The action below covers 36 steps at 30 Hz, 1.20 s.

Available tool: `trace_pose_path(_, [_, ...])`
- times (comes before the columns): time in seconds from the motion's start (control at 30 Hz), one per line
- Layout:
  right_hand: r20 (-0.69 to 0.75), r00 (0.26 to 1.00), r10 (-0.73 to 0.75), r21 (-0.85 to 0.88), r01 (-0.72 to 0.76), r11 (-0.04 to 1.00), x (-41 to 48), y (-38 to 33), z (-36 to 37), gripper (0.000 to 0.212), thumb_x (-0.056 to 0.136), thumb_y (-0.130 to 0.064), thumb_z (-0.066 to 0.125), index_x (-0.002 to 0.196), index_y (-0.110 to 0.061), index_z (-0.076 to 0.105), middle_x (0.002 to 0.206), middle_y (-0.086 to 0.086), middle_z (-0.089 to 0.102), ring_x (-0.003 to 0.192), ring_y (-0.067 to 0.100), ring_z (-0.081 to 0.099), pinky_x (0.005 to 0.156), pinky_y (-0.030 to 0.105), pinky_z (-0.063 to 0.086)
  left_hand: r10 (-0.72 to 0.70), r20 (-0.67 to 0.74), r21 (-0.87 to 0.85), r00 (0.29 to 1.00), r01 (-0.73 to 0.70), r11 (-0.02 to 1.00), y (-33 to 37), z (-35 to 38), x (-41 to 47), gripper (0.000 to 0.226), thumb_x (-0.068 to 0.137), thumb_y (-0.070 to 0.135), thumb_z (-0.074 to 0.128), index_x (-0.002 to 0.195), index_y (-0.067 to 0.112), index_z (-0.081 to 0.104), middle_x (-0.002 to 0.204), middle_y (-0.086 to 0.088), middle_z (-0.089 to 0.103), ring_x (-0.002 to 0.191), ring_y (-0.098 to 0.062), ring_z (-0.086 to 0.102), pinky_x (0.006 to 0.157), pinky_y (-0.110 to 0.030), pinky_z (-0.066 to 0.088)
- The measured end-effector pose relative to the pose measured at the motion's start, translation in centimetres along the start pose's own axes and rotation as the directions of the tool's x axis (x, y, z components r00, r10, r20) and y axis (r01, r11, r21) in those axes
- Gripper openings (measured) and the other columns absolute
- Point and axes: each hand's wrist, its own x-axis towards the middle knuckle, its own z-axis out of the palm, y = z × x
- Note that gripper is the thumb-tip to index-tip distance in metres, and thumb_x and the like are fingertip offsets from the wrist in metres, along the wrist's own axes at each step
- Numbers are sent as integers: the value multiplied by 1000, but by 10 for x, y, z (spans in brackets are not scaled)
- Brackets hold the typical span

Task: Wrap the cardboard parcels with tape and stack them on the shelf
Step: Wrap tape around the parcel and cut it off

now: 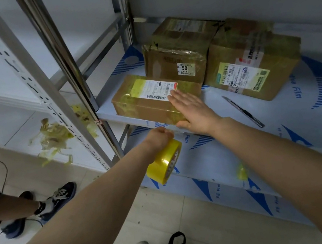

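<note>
A flat cardboard parcel (143,101) with a white label lies at the front left of the shelf (283,113). My right hand (191,111) presses flat on its right end, fingers straight. My left hand (158,137) sits just below the parcel's front edge and grips a yellow tape roll (164,162), which hangs under it. A thin strip of tape runs from the roll toward the parcel's corner. Two taller taped parcels stand behind: one (178,54) in the middle, another (253,62) to its right.
A utility knife (244,112) lies on the shelf to the right of my right hand. Crumpled tape scraps (55,138) litter a lower white shelf at left. Metal uprights (67,73) stand left of the parcel. Another person's legs and shoes (41,207) are at far left.
</note>
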Motion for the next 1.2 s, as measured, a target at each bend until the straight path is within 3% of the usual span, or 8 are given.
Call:
trace_pose_path(0.17, [77,997,-4,-7,4,1000,0,9,-8,85,92,-20,59,153,-17,0,161,1,-8,147,14,-8,116,30,-6,-17,33,-63,999,19,998,-2,-6,-7,13,92,13,57,81,20,55,77,1,53,70,-14,50,55,-18,42])
trace_pose_path(0.33, [16,986,168,1,-168,986,-41,49,-25,87,80,8,53,152,-20,15,161,-2,7,147,14,6,118,35,3,14,146,-79,989,-2,997,-1,-11,-18,11,88,14,63,84,25,60,89,-3,60,77,-18,57,66,-26,49])
trace_pose_path(0.53, [-458,779,428,487,-183,854,-84,14,-8,30,78,2,52,101,-13,65,106,1,60,100,21,57,74,28,41,82,283,-162,955,-37,986,12,-4,-30,9,87,14,64,87,23,63,95,-5,66,85,-24,64,73,-31,55])
trace_pose_path(0.77, [-91,974,208,187,-188,964,-67,4,-3,53,103,-17,35,152,-15,15,161,2,11,148,16,5,120,32,3,64,203,-92,977,-46,995,23,10,-42,5,88,27,65,86,23,62,100,-10,64,94,-29,62,90,-41,50])
trace_pose_path(0.87, [-153,955,253,284,-202,937,-69,3,-11,47,98,-6,40,144,-13,40,152,4,36,139,20,31,114,33,25,53,161,-111,986,-36,993,20,7,-47,5,90,27,62,88,22,61,103,-12,63,95,-30,61,92,-43,50])
trace_pose_path(0.93, [-280,877,390,517,-205,831,-79,-4,-12,25,92,-10,48,109,-15,66,112,-1,65,102,16,59,90,34,46,59,157,-161,986,-33,986,22,1,-50,3,90,24,63,92,21,62,104,-12,64,93,-29,63,88,-41,51])
trace_pose_path(1.03, [-10,870,493,836,-263,482,-91,-22,-16,37,89,-46,54,68,-18,65,59,-6,65,57,11,60,67,32,50,94,171,-252,981,-49,967,31,-11,-55,12,90,18,62,101,18,62,100,-11,66,88,-27,65,79,-37,54])
trace_pose_path(1.2, [226,952,205,897,-285,338,-102,-52,-5,58,61,-76,58,95,-31,69,106,-8,68,107,11,58,100,33,41,111,101,-434,989,-56,899,57,-29,-66,23,95,19,52,117,12,55,106,-16,65,83,-27,64,66,-35,54])
